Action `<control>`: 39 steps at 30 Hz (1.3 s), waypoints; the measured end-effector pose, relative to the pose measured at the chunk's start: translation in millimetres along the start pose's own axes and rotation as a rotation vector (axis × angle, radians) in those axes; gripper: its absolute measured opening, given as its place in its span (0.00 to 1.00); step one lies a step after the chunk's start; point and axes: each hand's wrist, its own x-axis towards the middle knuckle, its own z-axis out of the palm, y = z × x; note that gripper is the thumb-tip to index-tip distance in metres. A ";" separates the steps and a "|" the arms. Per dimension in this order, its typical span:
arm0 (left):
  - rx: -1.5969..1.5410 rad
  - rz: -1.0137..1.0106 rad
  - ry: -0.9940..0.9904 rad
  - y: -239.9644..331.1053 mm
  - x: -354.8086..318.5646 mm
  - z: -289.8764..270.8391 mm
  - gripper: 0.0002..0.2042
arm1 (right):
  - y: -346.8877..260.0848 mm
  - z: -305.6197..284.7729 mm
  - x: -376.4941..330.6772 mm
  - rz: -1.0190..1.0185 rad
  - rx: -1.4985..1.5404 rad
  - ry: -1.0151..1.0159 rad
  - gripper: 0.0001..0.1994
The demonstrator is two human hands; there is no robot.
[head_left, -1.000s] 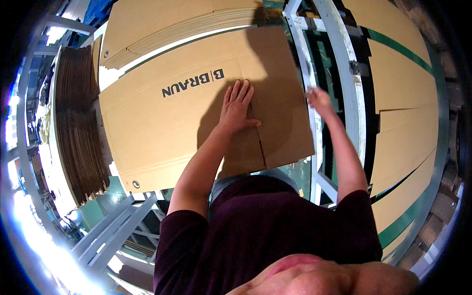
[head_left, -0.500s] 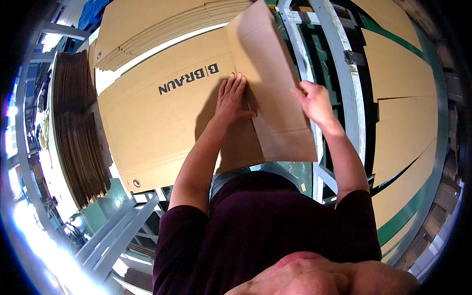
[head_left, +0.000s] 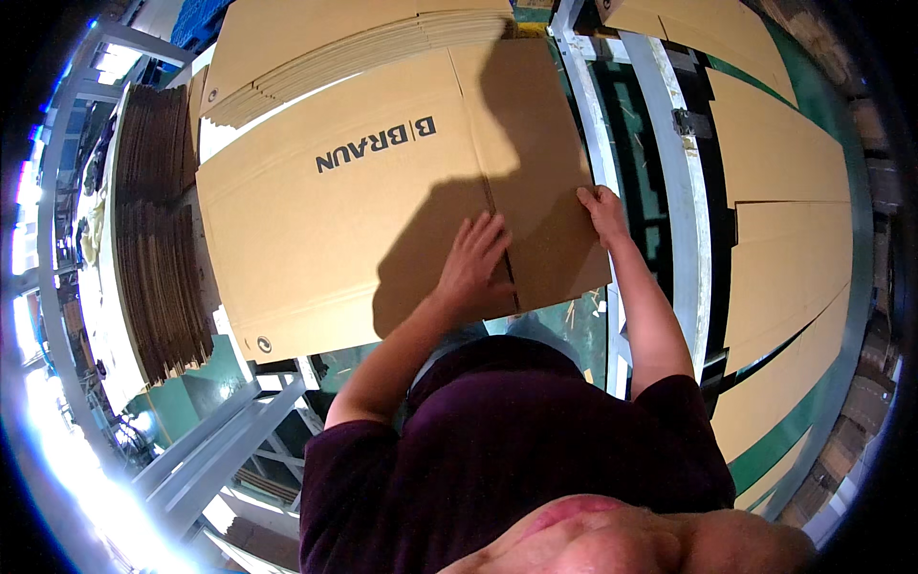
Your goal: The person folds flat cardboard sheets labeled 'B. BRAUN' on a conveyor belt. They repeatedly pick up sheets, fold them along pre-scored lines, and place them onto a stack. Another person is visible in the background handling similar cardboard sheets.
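Note:
A large flat cardboard box blank (head_left: 287, 249) lies in front of me, with dark print on its face. Its right-hand panel (head_left: 545, 124) is laid out level with the rest, beyond a crease and a slit. My left hand (head_left: 473, 256) is open, its fingers apart, over the blank just left of the slit; whether it presses on the board I cannot tell. At the right edge of the panel, my right hand (head_left: 604, 215) pinches the board between thumb and fingers. My shadow falls over the panel and the middle of the blank.
Beyond the blank sits a stack of flat cardboard (head_left: 354, 48). At left, upright bundles of brown cardboard (head_left: 158, 277) stand in a row. A pale metal frame (head_left: 674, 191) runs along the right, with more cardboard sheets (head_left: 789, 249) past it. Metal rails (head_left: 215, 440) are at lower left.
The right-hand panel, raised and bent before, now lies flat. My left hand has slid toward me and slightly right along the slit; my right hand has come down with the panel's edge.

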 end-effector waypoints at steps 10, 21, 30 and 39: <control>-0.016 0.016 0.160 32.4 -50.6 44.8 0.36 | 0.6 9.8 -4.4 -0.067 -0.239 0.160 0.23; 0.151 0.091 0.210 32.4 -43.9 61.2 0.31 | 13.6 22.7 1.1 -0.141 -0.182 0.302 0.24; 0.292 0.111 0.138 33.5 -39.3 54.7 0.29 | -23.5 23.4 -50.9 -0.592 -0.371 0.432 0.26; 0.165 0.200 0.178 23.1 -42.7 45.3 0.25 | 28.8 28.1 -192.2 -0.655 -0.396 -0.506 0.13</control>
